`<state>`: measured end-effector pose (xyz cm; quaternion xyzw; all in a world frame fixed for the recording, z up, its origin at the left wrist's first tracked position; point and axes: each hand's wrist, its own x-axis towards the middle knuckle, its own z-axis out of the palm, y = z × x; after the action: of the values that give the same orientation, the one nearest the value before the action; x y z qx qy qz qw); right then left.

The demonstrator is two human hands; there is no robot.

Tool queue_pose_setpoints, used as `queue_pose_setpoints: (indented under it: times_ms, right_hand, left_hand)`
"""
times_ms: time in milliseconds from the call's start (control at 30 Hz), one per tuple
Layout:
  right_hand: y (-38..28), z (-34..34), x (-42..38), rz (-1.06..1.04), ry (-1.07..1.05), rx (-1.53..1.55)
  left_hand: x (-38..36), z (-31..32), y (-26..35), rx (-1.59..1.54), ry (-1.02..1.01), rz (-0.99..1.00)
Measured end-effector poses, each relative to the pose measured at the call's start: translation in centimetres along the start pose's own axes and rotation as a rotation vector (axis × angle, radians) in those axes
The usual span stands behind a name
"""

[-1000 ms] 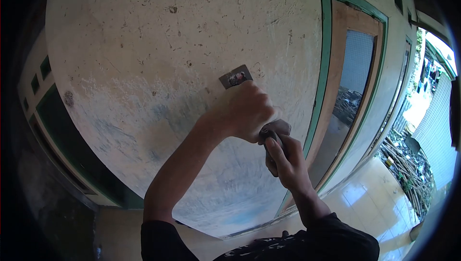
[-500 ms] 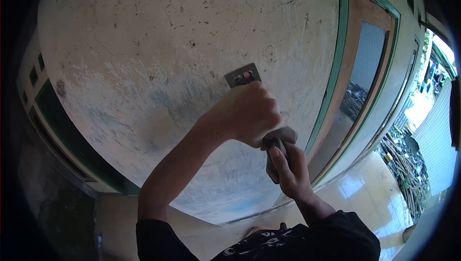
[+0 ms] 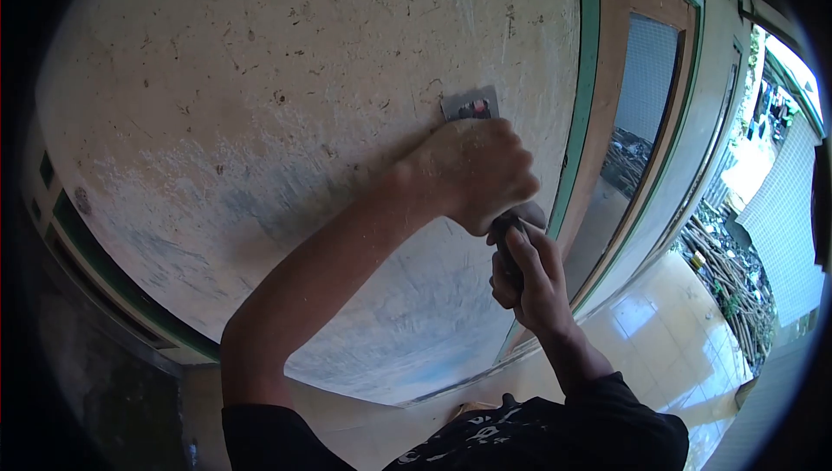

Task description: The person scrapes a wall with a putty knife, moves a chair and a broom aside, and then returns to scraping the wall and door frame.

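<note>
A scraper with a flat grey metal blade lies against the worn, painted wall. My left hand is closed in a fist around the scraper just below the blade, hiding the part it grips. Lower down, my right hand wraps around the dark handle end, with its thumb lying along the top. Pale scratches and bluish-grey patches mark the wall below and left of the blade.
Right of the wall stands a green door frame with a wooden, glass-paned door. Shiny tiles cover the floor below. A pile of sticks lies outside at the far right. Another dark green-edged opening is at the left.
The scraper and both hands have moved up and to the right along the wall, nearer the door frame. The view has also shifted slightly to the right.
</note>
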<state>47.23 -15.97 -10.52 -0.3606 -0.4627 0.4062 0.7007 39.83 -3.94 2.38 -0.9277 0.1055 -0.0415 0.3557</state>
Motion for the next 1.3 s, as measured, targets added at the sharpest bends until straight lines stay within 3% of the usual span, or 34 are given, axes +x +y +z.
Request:
queue_pose_setpoints:
  times_ms: [67,133,200,467,533,567,700,767,967,1167,1300]
  right_hand:
    - [-1.4,-0.3,-0.5,0.016,-0.026,0.056]
    - [-2.9,-0.2,-2.4,0.068,-0.036,0.172]
    - [-2.3,-0.8,-3.5,0.087,-0.046,0.170]
    - [-3.4,-1.7,-1.9,-0.054,-0.043,-0.001]
    - [-1.9,-2.3,-2.5,0.007,-0.039,0.003]
    - [-1.0,-2.9,-2.8,0.024,-0.017,0.007]
    - [-1.7,-3.7,-1.0,-0.016,-0.007,-0.046]
    - [-2.9,-3.9,-0.3,-0.027,-0.013,0.079]
    - [-2.0,-5.6,-2.8,0.052,0.029,0.098]
    - [-2.3,-6.5,-2.5,0.023,0.041,0.039]
    - [-1.6,-6.9,-2.6,0.031,0.035,0.042]
  left_hand:
    - [0.3,-0.7,-0.4,-0.095,0.199,0.034]
    - [0.7,-1.0,0.8,-0.169,0.212,0.017]
    - [1.2,-1.3,2.0,-0.255,-0.038,-0.011]
    - [2.1,-1.2,-0.1,-0.296,0.288,0.072]
    - [2.6,-0.3,1.0,-0.115,0.056,0.014]
    - [2.7,0.7,1.4,-0.103,0.154,0.058]
    - [3.8,0.7,0.0,-0.034,0.112,0.057]
    - [4.4,-0.3,-1.2,-0.025,0.205,0.082]
    - [6.7,2.2,1.5,-0.120,0.048,0.079]
    - [7.2,1.8,0.9,-0.150,0.148,0.081]
    - [7.4,2.7,1.8,-0.140,0.111,0.050]
